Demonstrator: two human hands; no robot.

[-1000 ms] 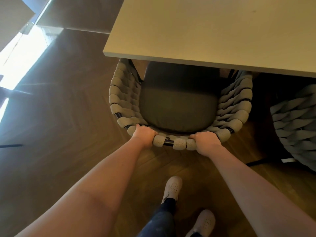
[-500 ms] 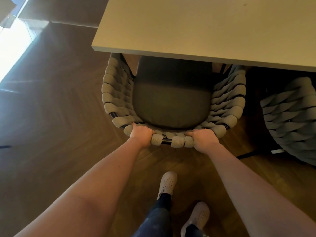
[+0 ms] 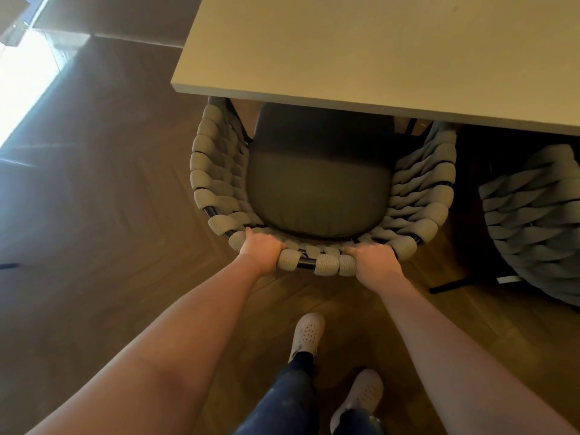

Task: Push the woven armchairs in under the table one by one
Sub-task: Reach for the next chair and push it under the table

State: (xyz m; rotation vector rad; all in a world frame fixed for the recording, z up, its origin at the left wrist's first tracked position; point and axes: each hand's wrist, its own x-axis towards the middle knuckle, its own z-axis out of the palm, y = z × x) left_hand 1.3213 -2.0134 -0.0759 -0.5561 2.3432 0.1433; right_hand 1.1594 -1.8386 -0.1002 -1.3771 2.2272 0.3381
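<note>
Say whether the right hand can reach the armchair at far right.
Probably, once freed: the right hand grips the near armchair's rim, and only bare floor lies before the far armchair.

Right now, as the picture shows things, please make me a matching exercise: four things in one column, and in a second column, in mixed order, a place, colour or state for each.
Column one
1. left hand
2. seat cushion
3. second armchair
4. table top

Column two
A. dark, lying inside the near armchair
B. pale beige and flat
C. at the right edge of the view, touched by no hand
D. grips the woven back rim of the near armchair

Pairs: 1-D, 2-A, 3-C, 4-B
</note>
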